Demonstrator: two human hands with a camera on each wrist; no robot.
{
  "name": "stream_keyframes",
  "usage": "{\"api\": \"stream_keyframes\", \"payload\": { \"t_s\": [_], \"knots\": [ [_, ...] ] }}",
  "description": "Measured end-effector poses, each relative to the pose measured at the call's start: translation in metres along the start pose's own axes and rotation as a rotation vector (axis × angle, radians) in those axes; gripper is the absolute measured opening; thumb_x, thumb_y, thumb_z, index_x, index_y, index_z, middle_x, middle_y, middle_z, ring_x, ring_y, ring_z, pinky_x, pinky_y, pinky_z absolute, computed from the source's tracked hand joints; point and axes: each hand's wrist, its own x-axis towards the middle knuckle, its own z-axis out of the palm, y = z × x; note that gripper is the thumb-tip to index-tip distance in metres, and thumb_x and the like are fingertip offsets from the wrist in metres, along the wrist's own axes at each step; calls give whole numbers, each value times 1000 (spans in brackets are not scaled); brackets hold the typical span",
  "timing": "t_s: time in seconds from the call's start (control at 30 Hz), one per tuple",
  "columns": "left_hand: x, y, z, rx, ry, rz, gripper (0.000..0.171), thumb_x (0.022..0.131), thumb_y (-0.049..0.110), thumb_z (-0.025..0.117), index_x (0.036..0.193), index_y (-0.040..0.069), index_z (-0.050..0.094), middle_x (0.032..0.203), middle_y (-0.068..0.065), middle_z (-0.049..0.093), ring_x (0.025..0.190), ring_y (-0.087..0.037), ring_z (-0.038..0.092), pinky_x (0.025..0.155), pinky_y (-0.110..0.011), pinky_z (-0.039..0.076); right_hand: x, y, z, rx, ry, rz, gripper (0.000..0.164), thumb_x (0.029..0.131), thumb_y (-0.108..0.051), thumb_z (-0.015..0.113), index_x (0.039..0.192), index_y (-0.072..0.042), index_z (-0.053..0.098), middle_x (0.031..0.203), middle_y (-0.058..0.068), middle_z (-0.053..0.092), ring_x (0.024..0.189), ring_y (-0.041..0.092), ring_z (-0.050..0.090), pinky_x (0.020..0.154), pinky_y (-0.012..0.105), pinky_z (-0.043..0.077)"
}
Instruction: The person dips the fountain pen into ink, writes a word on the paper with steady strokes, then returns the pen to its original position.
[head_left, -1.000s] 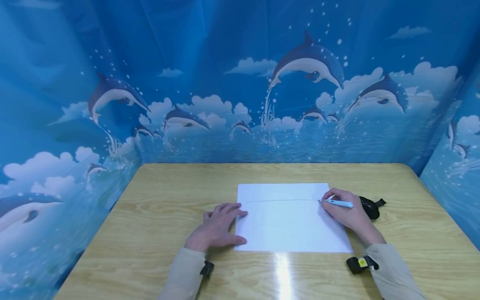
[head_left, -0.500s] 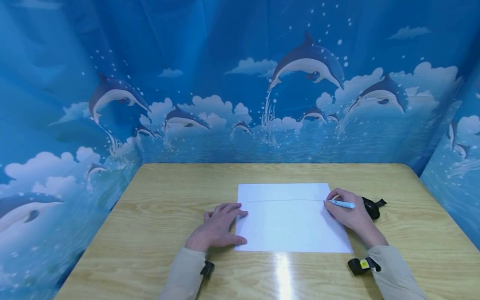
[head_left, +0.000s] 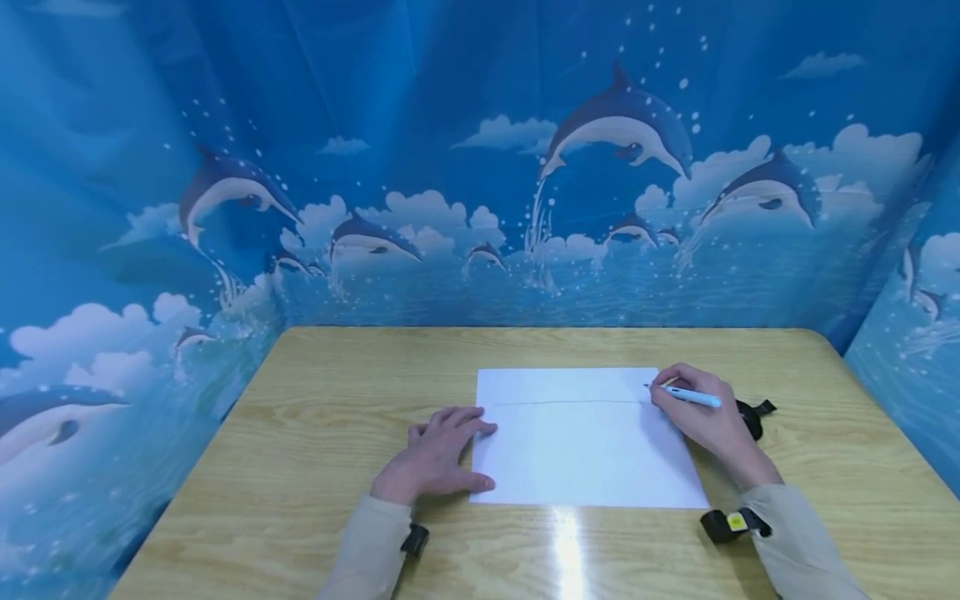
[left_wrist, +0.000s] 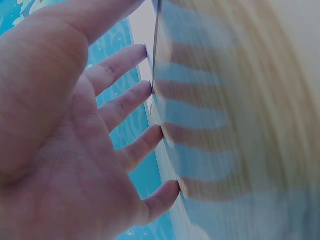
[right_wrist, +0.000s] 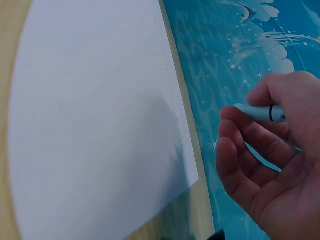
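A white sheet of paper (head_left: pixel 577 454) lies on the table with one thin, nearly straight line (head_left: pixel 570 402) across its upper part. My right hand (head_left: pixel 708 421) pinches a light blue pen (head_left: pixel 696 397) between thumb and fingers. The pen's tip is near the sheet's right edge, above the end of the line; in the right wrist view the hand (right_wrist: pixel 272 145) appears raised off the paper. With fingers spread, my left hand (head_left: pixel 435 460) rests at the sheet's left edge, thumb and a finger overlapping the paper. In the left wrist view its fingertips (left_wrist: pixel 150 87) touch down.
A small black object (head_left: pixel 752 419) with a strap-like end lies on the wooden table (head_left: pixel 337 375), partly hidden behind my right hand. Black devices are strapped at both wrists. A blue dolphin-printed curtain (head_left: pixel 450 283) stands around the table's back and sides.
The line grew a little toward the right edge. My right hand then moved up and to the right with the pen, its tip leaving the line. The left hand stays in place.
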Motion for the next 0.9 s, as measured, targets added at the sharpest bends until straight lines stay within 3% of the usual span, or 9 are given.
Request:
{"api": "stream_keyframes", "payload": {
  "t_s": [0.23, 0.4, 0.5, 0.7, 0.9],
  "knots": [
    [-1, 0, 1, 1, 3, 2, 74, 83, 54, 79, 148, 29, 53, 167, -1, 34, 155, -40, 25, 116, -76, 22, 11, -14, 14, 75, -96, -125, 14, 97, -29, 69, 102, -17, 73, 106, 6, 76, 93, 22, 67, 73, 29, 53],
    [-1, -1, 2, 2, 7, 7, 73, 84, 54, 79, 148, 29, 53, 167, -2, 35, 154, -40, 26, 116, -75, 23, 21, -26, 34, 156, -163, -204, 11, 96, -25, 71, 102, -16, 75, 109, 3, 77, 107, 25, 70, 85, 35, 55],
    [-1, -1, 2, 3, 6, 12, 74, 84, 55, 78, 148, 29, 53, 167, -2, 35, 154, -41, 26, 115, -76, 24, 26, -32, 44, 207, -182, -230, 11, 96, -23, 71, 103, -15, 75, 108, 1, 77, 105, 22, 70, 85, 34, 55],
    [0, -2, 2, 7, 8, 8, 74, 83, 56, 78, 148, 30, 53, 167, -2, 35, 154, -40, 26, 116, -76, 23, 42, -40, 60, 235, -194, -215, 14, 96, -24, 71, 104, -13, 76, 104, 4, 78, 87, 19, 66, 73, 29, 53],
    [1, -2, 1, 6, 11, 9, 74, 83, 56, 78, 147, 30, 54, 167, -2, 35, 154, -41, 26, 115, -76, 24, 54, -42, 68, 227, -193, -181, 16, 96, -24, 70, 105, -13, 77, 109, 5, 76, 95, 19, 67, 85, 34, 52]
  ]
}}
